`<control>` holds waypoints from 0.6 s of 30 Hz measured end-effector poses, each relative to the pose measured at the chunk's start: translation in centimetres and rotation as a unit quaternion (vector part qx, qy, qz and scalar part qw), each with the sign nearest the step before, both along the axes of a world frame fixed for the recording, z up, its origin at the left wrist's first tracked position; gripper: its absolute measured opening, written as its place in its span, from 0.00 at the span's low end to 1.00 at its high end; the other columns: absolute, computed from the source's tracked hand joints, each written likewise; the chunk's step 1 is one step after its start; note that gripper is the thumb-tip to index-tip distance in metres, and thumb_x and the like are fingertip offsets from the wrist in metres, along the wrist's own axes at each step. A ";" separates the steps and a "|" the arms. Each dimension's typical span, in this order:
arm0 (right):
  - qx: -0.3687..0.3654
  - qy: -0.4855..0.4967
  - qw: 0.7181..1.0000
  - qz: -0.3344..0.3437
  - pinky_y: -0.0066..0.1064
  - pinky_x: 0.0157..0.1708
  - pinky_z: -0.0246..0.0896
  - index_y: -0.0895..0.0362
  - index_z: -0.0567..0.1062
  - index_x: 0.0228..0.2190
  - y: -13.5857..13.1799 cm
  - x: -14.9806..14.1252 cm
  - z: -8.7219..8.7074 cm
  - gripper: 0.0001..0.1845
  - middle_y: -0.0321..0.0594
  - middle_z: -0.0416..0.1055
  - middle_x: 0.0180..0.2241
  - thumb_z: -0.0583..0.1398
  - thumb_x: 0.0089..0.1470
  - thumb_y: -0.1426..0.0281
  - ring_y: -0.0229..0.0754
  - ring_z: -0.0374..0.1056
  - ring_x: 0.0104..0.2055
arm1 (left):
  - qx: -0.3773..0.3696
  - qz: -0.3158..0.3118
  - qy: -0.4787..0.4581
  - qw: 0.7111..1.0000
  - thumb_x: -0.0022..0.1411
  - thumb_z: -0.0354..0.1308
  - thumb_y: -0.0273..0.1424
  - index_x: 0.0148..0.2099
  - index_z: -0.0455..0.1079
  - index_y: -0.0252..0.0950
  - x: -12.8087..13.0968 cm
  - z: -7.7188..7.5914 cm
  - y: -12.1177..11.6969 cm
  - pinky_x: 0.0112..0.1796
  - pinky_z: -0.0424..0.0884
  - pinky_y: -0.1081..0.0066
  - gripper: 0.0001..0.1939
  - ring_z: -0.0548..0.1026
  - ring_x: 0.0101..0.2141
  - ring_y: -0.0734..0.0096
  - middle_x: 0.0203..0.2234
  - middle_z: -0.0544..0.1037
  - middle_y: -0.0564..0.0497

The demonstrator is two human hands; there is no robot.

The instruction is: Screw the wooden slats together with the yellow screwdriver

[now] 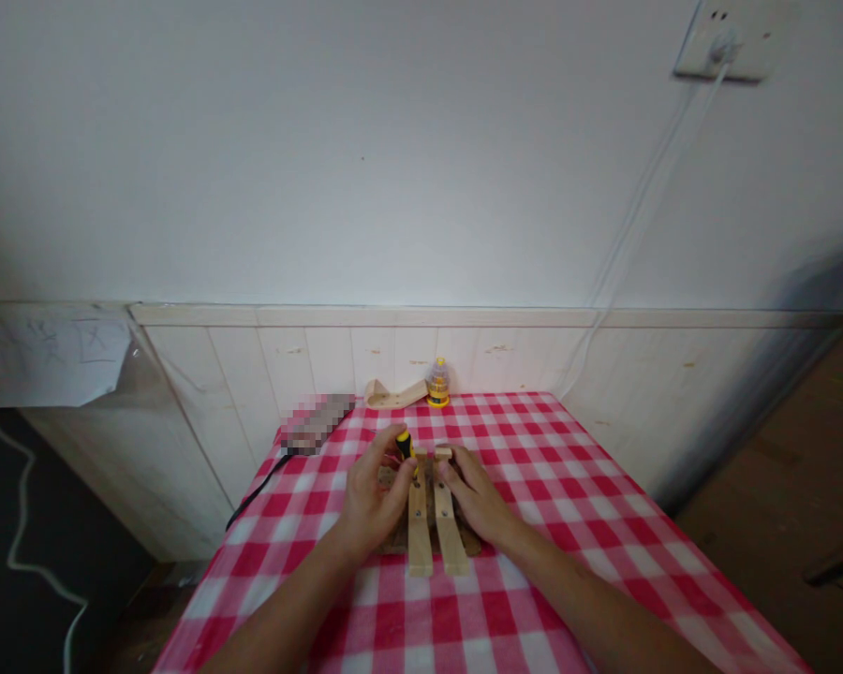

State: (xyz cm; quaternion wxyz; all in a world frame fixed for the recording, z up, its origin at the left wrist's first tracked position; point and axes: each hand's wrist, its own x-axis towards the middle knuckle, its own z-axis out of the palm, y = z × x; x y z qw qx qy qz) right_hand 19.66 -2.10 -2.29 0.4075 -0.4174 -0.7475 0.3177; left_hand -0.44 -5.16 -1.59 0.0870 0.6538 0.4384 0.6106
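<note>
My left hand (374, 489) is closed around a screwdriver (404, 444) with a black and yellow handle. Its lower end points down at the left wooden piece (420, 538), which has dark screws or screw holes along it. Beside it lies the right wooden piece (451, 545), bent and fitted with similar dark spots. My right hand (472, 496) rests along that piece's far part, thumb on top and fingers at its outer side. Both pieces lie on a brown board (393, 541), their near ends jutting past its front edge. The screwdriver's tip is too small to make out.
At the table's back stand a yellow-based screwdriver bit holder (437, 384) and another bent wooden piece (397, 395). A blurred-out object (316, 426) with a black strap lies at the back left. A red-and-white checked cloth (520, 599) covers the table, which meets a white wall (407, 187).
</note>
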 end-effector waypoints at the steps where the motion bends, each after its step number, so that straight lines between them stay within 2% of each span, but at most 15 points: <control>1: 0.000 0.001 1.000 0.000 0.47 0.55 0.67 0.52 0.76 0.44 0.1 0.0 -0.1 0.15 0.45 0.78 0.47 0.57 0.71 0.55 0.53 0.73 0.52 | 0.000 0.003 0.002 1.000 0.70 0.62 0.32 0.61 0.72 0.39 0.0 -0.1 0.0 0.43 0.82 0.65 0.20 0.84 0.43 0.62 0.48 0.84 0.44; 3: -0.005 0.004 1.000 -0.002 0.47 0.55 0.68 0.53 0.75 0.48 0.2 0.0 -0.4 0.12 0.45 0.78 0.49 0.63 0.66 0.60 0.54 0.73 0.52 | -0.002 0.007 0.003 1.000 0.69 0.63 0.33 0.61 0.72 0.39 0.0 -0.1 0.1 0.42 0.82 0.65 0.20 0.84 0.43 0.62 0.48 0.84 0.44; 7: -0.019 0.000 1.000 -0.010 0.48 0.54 0.71 0.53 0.75 0.48 0.3 -0.3 -0.7 0.18 0.45 0.78 0.48 0.69 0.57 0.69 0.55 0.74 0.52 | 0.003 0.009 0.000 1.000 0.69 0.63 0.34 0.60 0.73 0.39 0.2 0.1 0.0 0.43 0.83 0.65 0.18 0.84 0.41 0.62 0.45 0.85 0.45; 11: -0.019 -0.008 0.999 -0.029 0.49 0.53 0.71 0.53 0.76 0.48 0.2 -0.5 -0.7 0.21 0.45 0.79 0.48 0.72 0.52 0.70 0.57 0.74 0.53 | 0.008 0.009 0.002 1.000 0.69 0.63 0.33 0.59 0.73 0.39 0.3 0.2 -0.2 0.45 0.82 0.64 0.18 0.84 0.43 0.62 0.45 0.84 0.45; 18: -0.012 -0.004 0.999 -0.032 0.49 0.53 0.71 0.53 0.77 0.46 0.2 -0.6 -0.6 0.19 0.46 0.79 0.47 0.72 0.52 0.69 0.58 0.74 0.52 | 0.009 0.004 0.005 1.000 0.70 0.63 0.33 0.60 0.73 0.39 0.2 0.1 -0.1 0.44 0.82 0.65 0.18 0.84 0.43 0.63 0.46 0.84 0.45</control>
